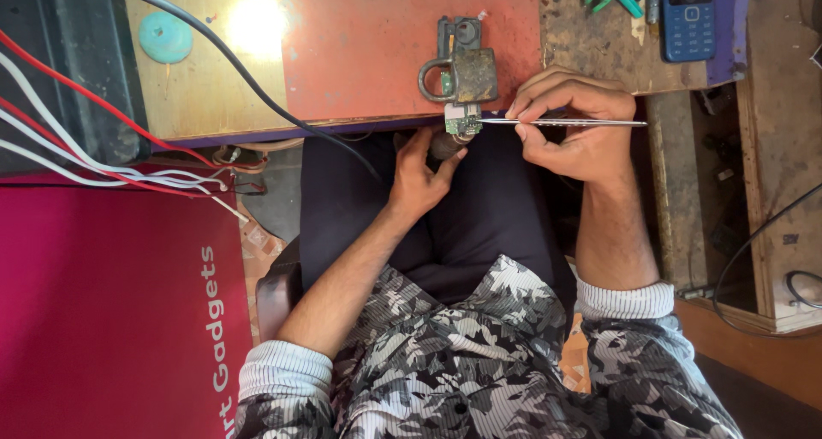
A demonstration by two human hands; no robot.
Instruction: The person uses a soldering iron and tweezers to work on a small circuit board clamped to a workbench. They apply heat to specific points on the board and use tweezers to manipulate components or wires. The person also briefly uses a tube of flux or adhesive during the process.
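Dead centre of frame, the small green circuit board (463, 122) sits at the bench edge (257, 131), left hand (421, 175) pinching it from below. Right hand (572, 118) grips closed tweezers (561, 123), tips on it. One slip could scrape a component off.

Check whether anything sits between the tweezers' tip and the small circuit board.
Nothing visible does. The right hand holds the tweezers level, their tip already at the circuit board. The left hand holds something dark just under the board; the padlock lies beyond it.
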